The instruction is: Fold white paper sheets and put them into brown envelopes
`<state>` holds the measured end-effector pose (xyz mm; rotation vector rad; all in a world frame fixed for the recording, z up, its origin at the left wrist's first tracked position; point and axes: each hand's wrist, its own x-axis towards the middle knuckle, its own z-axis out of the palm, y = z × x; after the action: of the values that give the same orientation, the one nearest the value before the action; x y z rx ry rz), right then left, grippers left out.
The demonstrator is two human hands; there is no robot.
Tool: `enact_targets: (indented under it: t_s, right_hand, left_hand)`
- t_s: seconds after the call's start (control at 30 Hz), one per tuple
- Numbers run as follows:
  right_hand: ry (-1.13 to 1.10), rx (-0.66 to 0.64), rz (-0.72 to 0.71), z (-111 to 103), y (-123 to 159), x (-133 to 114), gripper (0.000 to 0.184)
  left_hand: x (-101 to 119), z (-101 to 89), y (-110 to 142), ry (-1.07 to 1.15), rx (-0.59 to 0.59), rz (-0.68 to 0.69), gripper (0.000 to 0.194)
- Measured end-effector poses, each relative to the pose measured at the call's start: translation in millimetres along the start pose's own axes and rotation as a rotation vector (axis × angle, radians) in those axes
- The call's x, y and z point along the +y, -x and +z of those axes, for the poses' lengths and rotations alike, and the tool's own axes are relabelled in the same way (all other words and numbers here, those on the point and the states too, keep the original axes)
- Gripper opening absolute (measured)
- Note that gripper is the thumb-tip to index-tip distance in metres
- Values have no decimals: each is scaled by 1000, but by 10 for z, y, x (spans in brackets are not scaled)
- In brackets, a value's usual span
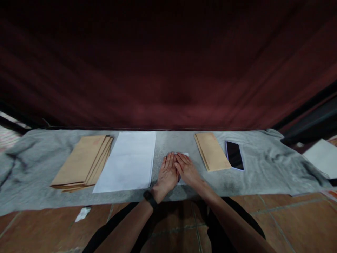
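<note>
My left hand lies flat with its fingers stretched out, pressing on a folded sheet of white paper. Beside it, my right hand is also flat, its fingers touching those of the left. Most of the folded paper is hidden under both hands; a strip shows at its top and lower edge. To the left rests a stack of white paper sheets. Brown envelopes lie in a pile farther left. On the right is a smaller pile of brown envelopes.
A phone in a light purple case lies partly under the right envelopes. Grey cloth covers the low bench. A dark red curtain-like surface rises behind it. A white scrap lies on the tiled floor.
</note>
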<state>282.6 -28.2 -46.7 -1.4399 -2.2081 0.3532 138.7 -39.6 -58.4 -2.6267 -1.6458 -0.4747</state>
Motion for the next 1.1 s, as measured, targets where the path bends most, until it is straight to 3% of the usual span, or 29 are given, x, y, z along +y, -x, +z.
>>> enact_targets:
  t_s: [0.13,0.63,0.87,0.97,1.1]
  right_hand:
    - [81,-43,3,66,80,18,54]
    - [280,10,30,58,284,193,62]
    - [319,-9,32,21,334,277,65]
    - [323,1,28,33,338,299,65]
    - [345,24,15,73,344,323,66]
  left_hand:
    - [-33,2,26,30,18,-17,60]
    - [-133,-67,222,10,16,-120,61]
    - [-157,-184,280,-14,-6,-120,59]
    - [-283,-274,267,-32,22,-158,60]
    - [-631,-434,223,-79,68,-341,63]
